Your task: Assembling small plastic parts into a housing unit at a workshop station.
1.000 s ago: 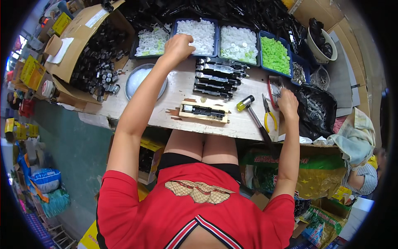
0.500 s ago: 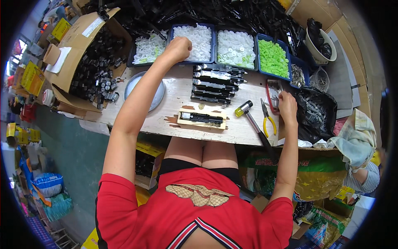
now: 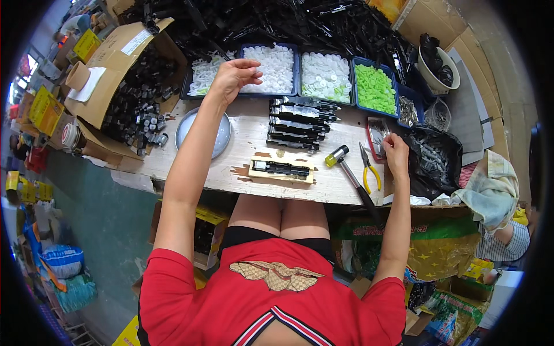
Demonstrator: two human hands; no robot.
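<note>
- Two hands at work over a wooden bench [image 3: 242, 135], both reaching away from the body.
- Left hand [image 3: 234, 78]: raised at the near edge of a blue tray of white parts [image 3: 271, 66], fingers curled in a loose pinch. Whether a part sits between the fingertips is too small to tell.
- Right hand [image 3: 396, 151]: at the right end of the bench, fingers bunched over a small red tray [image 3: 376, 130] and touching a black bag of small metal parts [image 3: 435, 158]. What it pinches, if anything, is hidden by the fingers.
- Wooden block [image 3: 281, 169]: lies flat near the front edge, between the two arms, with a long black part on top. Long axis runs left to right.
- Stack of black parts [image 3: 300, 118]: just behind the block, long axes also left to right.
- Hammer [image 3: 346, 170]: yellow and black head toward the block, handle running down and right past the bench edge.
- Pliers [image 3: 369, 173]: yellow handles toward the person, jaws pointing away, just beside the right hand.
- Round metal dish [image 3: 222, 130]: partly covered by the left forearm.
- Further trays: more white parts [image 3: 326, 75], green parts [image 3: 375, 86].
- Cardboard box [image 3: 124, 86] at left, full of dark pieces; single items hard to make out.
- Black heap behind the trays: cut off by the picture's rim.
</note>
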